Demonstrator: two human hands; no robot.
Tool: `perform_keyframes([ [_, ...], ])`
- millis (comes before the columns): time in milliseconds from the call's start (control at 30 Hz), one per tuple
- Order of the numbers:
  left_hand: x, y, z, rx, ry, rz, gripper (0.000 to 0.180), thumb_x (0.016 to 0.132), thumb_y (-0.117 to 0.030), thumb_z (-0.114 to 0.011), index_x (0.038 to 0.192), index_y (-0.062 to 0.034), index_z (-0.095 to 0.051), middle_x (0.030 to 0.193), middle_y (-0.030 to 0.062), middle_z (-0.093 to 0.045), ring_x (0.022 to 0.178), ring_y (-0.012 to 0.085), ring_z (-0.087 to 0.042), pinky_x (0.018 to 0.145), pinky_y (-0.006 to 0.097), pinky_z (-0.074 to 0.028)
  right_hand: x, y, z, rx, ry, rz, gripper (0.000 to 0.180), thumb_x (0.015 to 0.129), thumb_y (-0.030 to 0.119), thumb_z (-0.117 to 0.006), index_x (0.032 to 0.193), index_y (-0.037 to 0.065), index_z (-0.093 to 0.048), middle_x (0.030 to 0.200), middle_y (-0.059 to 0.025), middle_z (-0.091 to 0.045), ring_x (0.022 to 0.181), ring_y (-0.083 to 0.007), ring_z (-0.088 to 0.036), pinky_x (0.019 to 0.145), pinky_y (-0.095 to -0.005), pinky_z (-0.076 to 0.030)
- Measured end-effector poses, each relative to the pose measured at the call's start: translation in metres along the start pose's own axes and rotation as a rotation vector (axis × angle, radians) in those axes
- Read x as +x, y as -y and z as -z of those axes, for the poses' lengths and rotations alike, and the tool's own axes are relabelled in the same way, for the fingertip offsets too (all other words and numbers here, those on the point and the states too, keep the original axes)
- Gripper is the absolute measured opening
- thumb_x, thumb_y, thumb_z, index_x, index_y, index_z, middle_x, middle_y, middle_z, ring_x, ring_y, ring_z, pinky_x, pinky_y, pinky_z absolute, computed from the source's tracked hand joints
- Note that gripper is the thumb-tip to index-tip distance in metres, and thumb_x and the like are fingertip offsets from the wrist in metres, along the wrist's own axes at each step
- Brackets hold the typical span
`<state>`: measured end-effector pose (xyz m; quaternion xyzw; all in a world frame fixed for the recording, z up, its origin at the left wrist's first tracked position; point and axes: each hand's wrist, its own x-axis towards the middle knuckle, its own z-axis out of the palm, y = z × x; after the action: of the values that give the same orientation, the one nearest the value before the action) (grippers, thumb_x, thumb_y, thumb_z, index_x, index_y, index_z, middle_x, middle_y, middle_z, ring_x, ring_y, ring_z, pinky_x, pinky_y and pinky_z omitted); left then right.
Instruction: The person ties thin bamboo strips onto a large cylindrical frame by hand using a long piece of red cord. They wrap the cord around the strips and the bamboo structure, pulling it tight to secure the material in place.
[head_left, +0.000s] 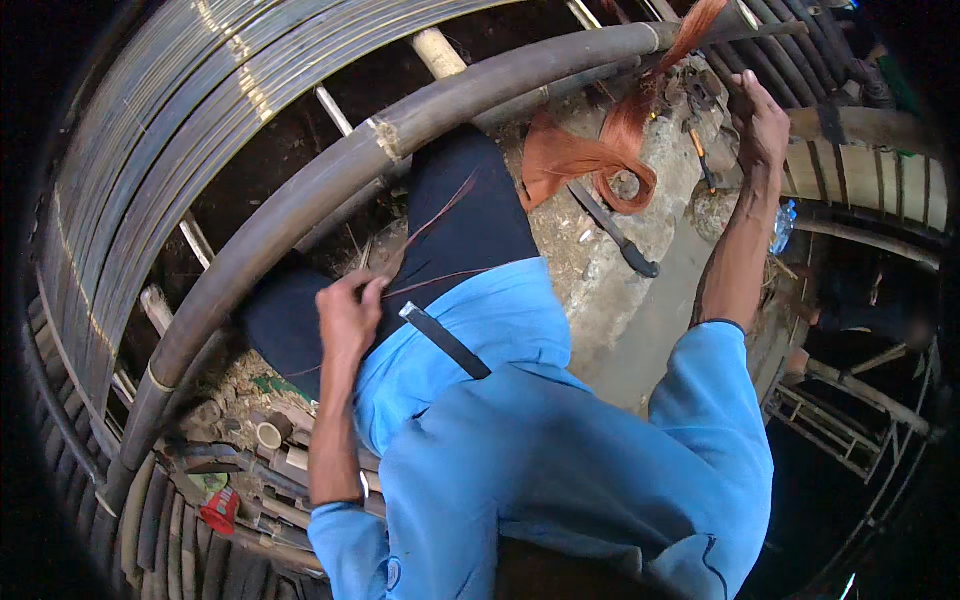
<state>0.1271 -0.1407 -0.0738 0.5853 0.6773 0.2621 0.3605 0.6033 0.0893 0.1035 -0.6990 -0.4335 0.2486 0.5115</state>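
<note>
Blue shirt (560,440) nearest; left hand (350,315) pinches a thin reddish strand (440,215) over the lap.
Pinched taut, the strand runs up toward the orange fibre bundle (590,160) beside the thick bamboo pole (330,190). Right hand (760,125) reaches beyond the bundle to tools on the stone (610,260); whether it grips, I cannot tell.

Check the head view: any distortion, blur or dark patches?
Head view: strong fisheye, the bamboo pole bows and the rim is black vignette; left hand and right hand fairly sharp; right edge and lower corners lost in shadow; no glare.
</note>
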Motion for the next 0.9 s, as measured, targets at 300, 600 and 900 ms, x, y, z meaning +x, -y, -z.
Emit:
perform_keyframes([
  [300,-0.253,0.173,0.349,-0.311,-0.639,0.744,0.038,0.096,-0.018,-0.063,0.131,-0.0041,-0.059,0.124,0.0072,-0.063,0.104,0.0134,-0.059,0.078,0.026,-0.047,0.027,-0.046,-0.019,-0.014,0.162,0.245,0.036,0.091,0.035,-0.071,0.102,0.001,-0.075,0.086,0.0018,-0.070,0.073,-0.0090,-0.059,0.066,-0.0233,-0.046],
  [600,-0.082,-0.011,0.280,0.404,-0.494,0.074,0.050,0.094,-0.008,-0.064,0.140,0.0020,-0.049,0.141,0.0148,-0.053,0.129,0.0252,-0.050,0.110,0.037,-0.038,-0.101,0.064,-0.126,-0.443,0.410,0.952,0.037,0.092,0.037,-0.068,0.118,0.009,-0.069,0.104,-0.0120,-0.070,0.094,-0.0217,-0.067,0.086,-0.0361,-0.053],
  [900,0.077,-0.234,0.093,-0.599,0.261,-0.189,0.042,0.083,-0.030,-0.077,0.109,0.0002,-0.062,0.086,0.0014,-0.061,0.080,0.0088,-0.058,0.074,0.021,-0.044,-0.141,0.150,-0.123,0.142,0.896,0.971,0.030,0.086,0.027,-0.067,0.101,0.002,-0.074,0.087,-0.0141,-0.073,0.082,-0.0257,-0.070,0.074,-0.0364,-0.055],
])
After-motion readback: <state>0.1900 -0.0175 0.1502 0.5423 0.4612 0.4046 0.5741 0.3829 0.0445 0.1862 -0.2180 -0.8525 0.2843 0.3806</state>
